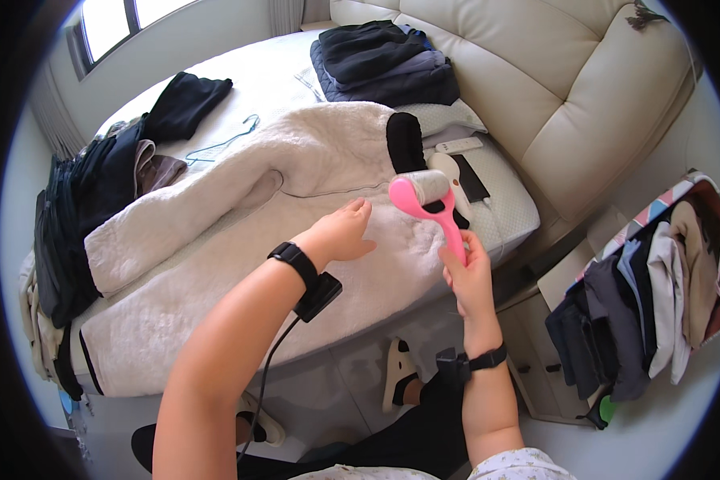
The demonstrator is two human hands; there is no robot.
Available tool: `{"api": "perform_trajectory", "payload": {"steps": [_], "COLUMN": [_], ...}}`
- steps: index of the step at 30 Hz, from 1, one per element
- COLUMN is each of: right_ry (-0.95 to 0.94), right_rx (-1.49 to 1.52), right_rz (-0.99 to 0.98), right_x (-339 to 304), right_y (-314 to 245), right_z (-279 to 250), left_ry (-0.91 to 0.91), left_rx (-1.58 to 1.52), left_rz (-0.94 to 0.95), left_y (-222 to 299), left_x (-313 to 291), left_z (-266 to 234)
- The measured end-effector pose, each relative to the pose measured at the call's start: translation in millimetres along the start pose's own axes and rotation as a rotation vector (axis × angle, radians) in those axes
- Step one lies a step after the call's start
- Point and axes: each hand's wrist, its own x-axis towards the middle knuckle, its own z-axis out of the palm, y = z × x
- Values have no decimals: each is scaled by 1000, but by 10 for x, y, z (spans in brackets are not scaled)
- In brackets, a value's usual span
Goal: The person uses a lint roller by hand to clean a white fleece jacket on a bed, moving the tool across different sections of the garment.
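A cream fleece coat (192, 316) with black trim lies spread over the near side of the bed. In my right hand (470, 280) is a pink lint roller (406, 195), its handle gripped by closed fingers. The white roll of the lint roller is raised above the coat near its dark collar (406, 142). My left hand (340, 234) is stretched out flat over the middle of the coat, fingers extended and holding nothing. Whether its palm touches the fleece is hard to tell.
Folded dark clothes (384, 64) are stacked by the padded headboard (592, 96). Dark garments (96, 208) and a blue hanger (224, 142) lie at left. A white remote (459, 145) and black phone (470, 179) rest by the collar. More clothes (616, 312) overhang a container at right.
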Motion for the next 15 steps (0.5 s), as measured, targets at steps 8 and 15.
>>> {"api": "perform_trajectory", "payload": {"steps": [8, 15], "right_ry": [110, 74], "right_rx": [-24, -326], "right_rz": [1, -139], "right_x": [134, 255], "right_y": [6, -102], "right_z": [-52, 45], "left_ry": [-128, -145], "left_rx": [191, 212], "left_rz": [33, 54], "left_y": [24, -6], "left_x": [53, 55], "left_z": [193, 267]}}
